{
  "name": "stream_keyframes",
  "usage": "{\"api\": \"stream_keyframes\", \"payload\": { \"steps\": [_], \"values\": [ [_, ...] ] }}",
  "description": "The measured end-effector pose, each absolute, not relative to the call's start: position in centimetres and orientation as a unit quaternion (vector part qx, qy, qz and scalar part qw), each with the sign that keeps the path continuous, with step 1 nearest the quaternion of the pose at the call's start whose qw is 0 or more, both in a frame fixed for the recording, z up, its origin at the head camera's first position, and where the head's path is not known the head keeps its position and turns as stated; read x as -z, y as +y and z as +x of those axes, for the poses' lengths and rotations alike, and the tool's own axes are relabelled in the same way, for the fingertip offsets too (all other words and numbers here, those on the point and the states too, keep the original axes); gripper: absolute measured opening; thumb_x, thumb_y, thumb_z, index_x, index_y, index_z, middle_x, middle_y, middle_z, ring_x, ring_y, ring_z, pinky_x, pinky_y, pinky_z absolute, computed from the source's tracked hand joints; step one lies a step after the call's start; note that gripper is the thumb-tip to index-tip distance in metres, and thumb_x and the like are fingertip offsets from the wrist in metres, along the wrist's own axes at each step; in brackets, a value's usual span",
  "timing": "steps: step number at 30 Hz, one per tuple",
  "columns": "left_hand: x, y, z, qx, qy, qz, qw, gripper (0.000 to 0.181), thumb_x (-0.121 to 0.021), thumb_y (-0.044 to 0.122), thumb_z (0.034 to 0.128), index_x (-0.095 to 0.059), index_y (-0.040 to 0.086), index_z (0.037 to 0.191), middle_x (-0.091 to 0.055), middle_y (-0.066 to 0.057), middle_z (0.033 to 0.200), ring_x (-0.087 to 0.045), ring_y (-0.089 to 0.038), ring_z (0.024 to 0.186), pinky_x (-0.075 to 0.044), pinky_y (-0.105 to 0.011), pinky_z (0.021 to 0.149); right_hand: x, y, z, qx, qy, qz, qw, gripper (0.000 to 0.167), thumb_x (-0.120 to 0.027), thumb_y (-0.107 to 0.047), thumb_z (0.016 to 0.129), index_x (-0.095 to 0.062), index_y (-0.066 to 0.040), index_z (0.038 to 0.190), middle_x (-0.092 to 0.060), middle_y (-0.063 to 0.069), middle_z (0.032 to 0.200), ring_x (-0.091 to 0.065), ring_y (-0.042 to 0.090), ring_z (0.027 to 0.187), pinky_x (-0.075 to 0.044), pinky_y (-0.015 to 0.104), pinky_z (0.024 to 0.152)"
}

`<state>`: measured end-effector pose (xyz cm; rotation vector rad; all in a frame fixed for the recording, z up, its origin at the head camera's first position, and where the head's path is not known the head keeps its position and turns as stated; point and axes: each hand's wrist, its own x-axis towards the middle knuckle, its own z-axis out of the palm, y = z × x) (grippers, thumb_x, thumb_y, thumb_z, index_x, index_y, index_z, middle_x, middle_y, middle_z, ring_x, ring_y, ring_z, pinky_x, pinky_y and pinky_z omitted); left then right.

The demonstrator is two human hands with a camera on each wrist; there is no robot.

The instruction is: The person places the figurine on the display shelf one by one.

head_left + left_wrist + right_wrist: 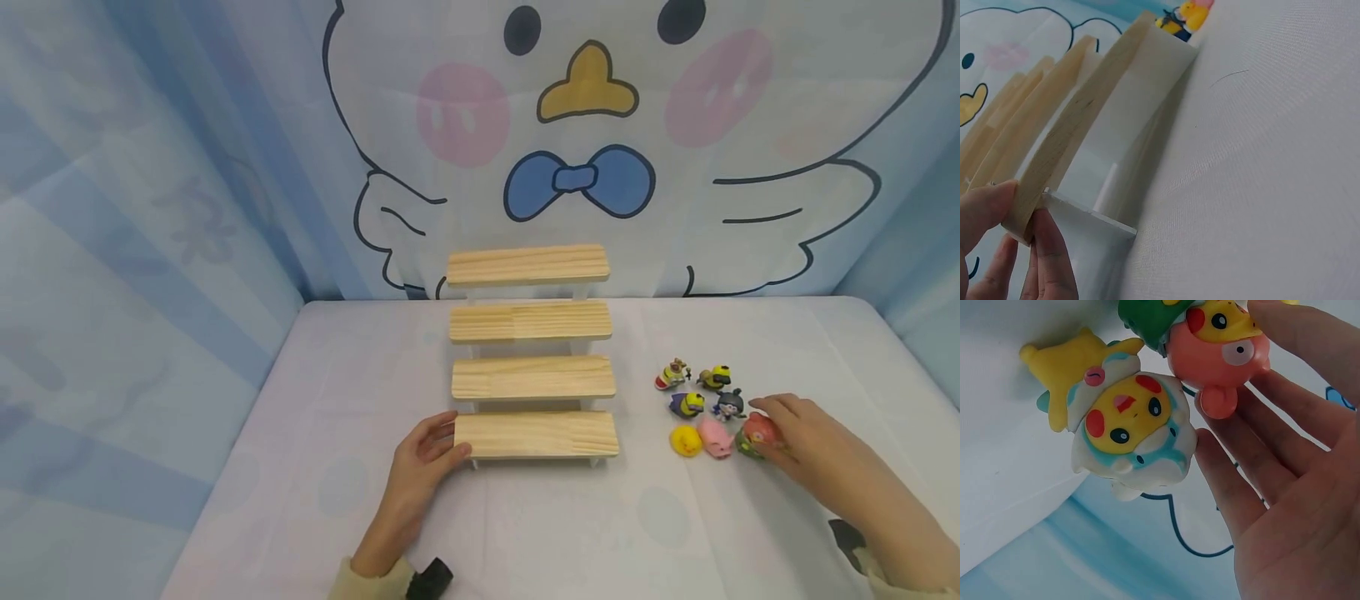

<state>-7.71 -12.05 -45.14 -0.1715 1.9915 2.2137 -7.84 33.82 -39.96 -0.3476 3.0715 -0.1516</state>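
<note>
In the head view, a wooden-topped display stand [534, 379] with several stepped boards stands on the table. My left hand [427, 458] holds the left end of its lowest board [536, 435]. The left wrist view shows the thumb and fingers pinching that board's corner [1019, 219] from both sides. Over at the right, my right hand [813, 446] grips a red-headed figurine with a green body [759, 429]. Its thumb [1310, 344] and fingers lie around the red head in the right wrist view. Beside them is a yellow figurine in a white-and-blue hood [1129, 431], hidden in the head view.
Left of the right hand sit a pink pig figurine [716, 438], a yellow duck-like one [686, 441], a dark-haired one [729, 405], and several other small figurines [687, 405]. A printed cloth [480, 192] hangs behind the white-covered table [360, 375].
</note>
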Motion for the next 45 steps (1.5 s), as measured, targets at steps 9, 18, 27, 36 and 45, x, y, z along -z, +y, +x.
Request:
{"api": "stream_keyframes", "payload": {
  "steps": [9, 18, 27, 36, 45],
  "values": [
    [45.5, -12.1, -7.7, -0.752, 0.653, -0.051, 0.073, 0.059, -0.077, 0.003, 0.0846, -0.052, -0.002, 0.138, -0.057, -0.022, 0.132, -0.065, -0.019, 0.107, -0.055, -0.023, 0.086, 40.0, 34.0, -8.1, 0.051, 0.993, -0.101, 0.035, 0.054, -0.084, -0.012, 0.077, -0.06, 0.01, 0.119, -0.061, 0.029, 0.11, -0.059, 0.044, 0.096, -0.051, 0.062, 0.084],
    [45.6, -12.0, -7.6, -0.752, 0.653, -0.048, 0.069, 0.058, -0.077, 0.003, 0.0848, -0.053, -0.001, 0.137, -0.058, -0.021, 0.129, -0.065, -0.018, 0.104, -0.055, -0.022, 0.085, 39.7, 33.6, -8.0, 0.068, 0.994, -0.074, 0.043, 0.054, -0.086, -0.009, 0.074, -0.062, 0.011, 0.118, -0.061, 0.032, 0.111, -0.058, 0.048, 0.099, -0.051, 0.062, 0.084],
    [45.5, -12.0, -7.6, -0.755, 0.651, -0.042, 0.068, 0.058, -0.077, 0.003, 0.085, -0.052, -0.002, 0.137, -0.057, -0.021, 0.129, -0.065, -0.018, 0.104, -0.055, -0.022, 0.085, 39.4, 33.5, -7.9, 0.073, 0.994, -0.064, 0.04, 0.057, -0.087, -0.009, 0.072, -0.062, 0.01, 0.119, -0.061, 0.032, 0.112, -0.058, 0.047, 0.099, -0.051, 0.062, 0.084],
    [45.5, -12.0, -7.6, -0.753, 0.654, -0.043, 0.067, 0.057, -0.077, 0.003, 0.085, -0.053, -0.001, 0.137, -0.057, -0.021, 0.129, -0.065, -0.017, 0.104, -0.055, -0.021, 0.084, 38.7, 33.1, -8.0, 0.079, 0.995, -0.056, 0.033, 0.058, -0.088, -0.009, 0.071, -0.061, 0.01, 0.119, -0.061, 0.033, 0.112, -0.059, 0.045, 0.095, -0.053, 0.06, 0.081],
    [45.5, -12.0, -7.6, -0.752, 0.654, -0.041, 0.068, 0.058, -0.077, 0.004, 0.0855, -0.052, -0.001, 0.138, -0.056, -0.02, 0.13, -0.064, -0.019, 0.105, -0.056, -0.022, 0.085, 38.0, 32.9, -7.9, 0.082, 0.995, -0.052, 0.028, 0.056, -0.087, -0.009, 0.073, -0.061, 0.01, 0.12, -0.061, 0.031, 0.111, -0.06, 0.042, 0.092, -0.054, 0.059, 0.08]
  ]
}}
